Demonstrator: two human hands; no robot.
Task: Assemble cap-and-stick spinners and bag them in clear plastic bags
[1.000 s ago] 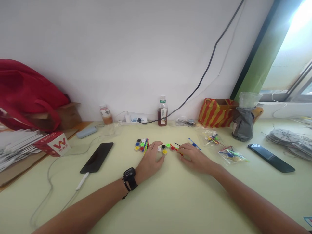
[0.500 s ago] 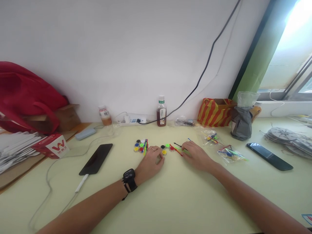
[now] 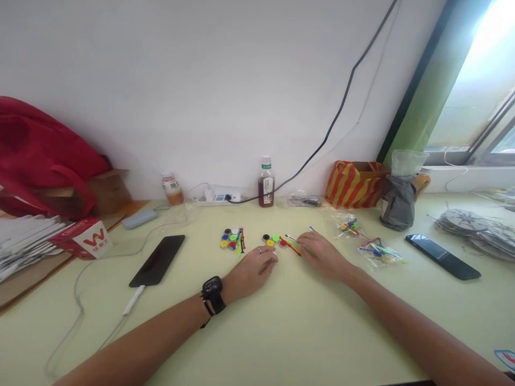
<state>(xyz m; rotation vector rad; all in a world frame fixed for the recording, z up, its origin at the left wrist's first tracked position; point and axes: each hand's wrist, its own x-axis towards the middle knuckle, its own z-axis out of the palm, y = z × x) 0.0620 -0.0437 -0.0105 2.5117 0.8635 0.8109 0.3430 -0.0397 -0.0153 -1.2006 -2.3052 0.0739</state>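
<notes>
My left hand (image 3: 251,271), ringed and with a black watch on the wrist, rests on the table with loosely curled fingers apart from the thumb; nothing shows in it. Just beyond its fingertips lies a small group of round discs: black, green, red and a yellow disc (image 3: 270,243). My right hand (image 3: 324,256) is closed over thin coloured plastic sticks (image 3: 294,247), its fingertips pinching among them; which ones it grips is partly hidden. A blue stick tip (image 3: 311,229) shows beyond its knuckles. Left of these lie another disc cluster (image 3: 224,244) and several coloured sticks (image 3: 240,242).
Clear bags of similar parts (image 3: 380,252) lie to the right, near a dark phone-like slab (image 3: 442,257). A charging phone (image 3: 157,261) and a red-white box (image 3: 82,238) are at left. A drink bottle (image 3: 266,185) and a power strip (image 3: 221,194) stand by the wall.
The yellow and black discs near my left hand have shifted away from me, and that hand has drawn back from them. My right hand stays at the sticks, with slight finger movement.
</notes>
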